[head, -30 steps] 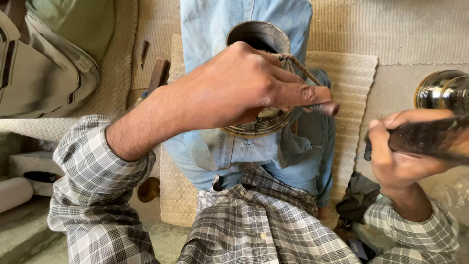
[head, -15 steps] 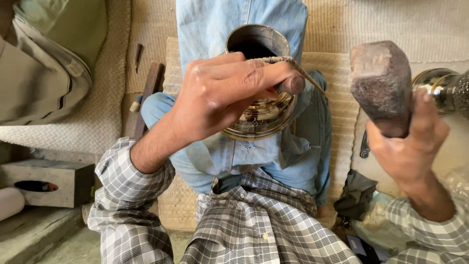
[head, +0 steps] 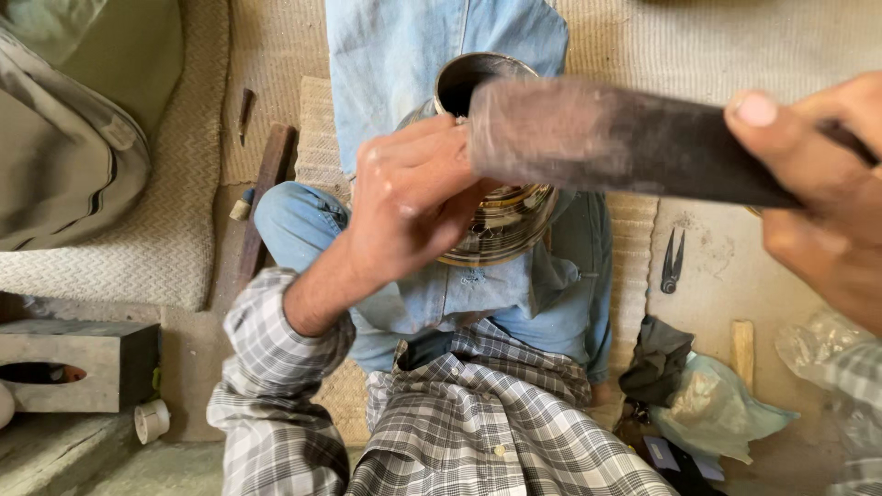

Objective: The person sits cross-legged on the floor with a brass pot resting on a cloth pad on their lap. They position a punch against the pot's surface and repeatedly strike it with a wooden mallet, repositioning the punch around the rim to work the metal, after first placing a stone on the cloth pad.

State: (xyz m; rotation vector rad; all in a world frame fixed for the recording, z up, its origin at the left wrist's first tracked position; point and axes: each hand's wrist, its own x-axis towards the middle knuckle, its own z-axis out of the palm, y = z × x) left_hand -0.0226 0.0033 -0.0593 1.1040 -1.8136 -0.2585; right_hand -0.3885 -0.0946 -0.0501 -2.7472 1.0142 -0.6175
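Note:
A shiny metal pot (head: 501,216) with a round dark mouth lies on my lap, resting on my blue-jeaned legs. My left hand (head: 409,197) lies on top of the pot with its fingers closed; whatever thin tool it pinches is hidden by the hammer. My right hand (head: 813,184) at the right edge grips the handle of a dark hammer (head: 597,138). The hammer is blurred and reaches left across the pot, its head right by the fingertips of my left hand.
A woven mat (head: 165,257) covers the floor. A wooden stick (head: 262,197) lies left of my knee. Small black pincers (head: 672,264), a wood piece (head: 742,354), dark cloth and a plastic bag (head: 721,409) lie at the right. A grey block (head: 78,363) stands at lower left.
The hammer, raised upright at the right half a second ago, has swung down and left to the pot. My left hand has stayed on the pot.

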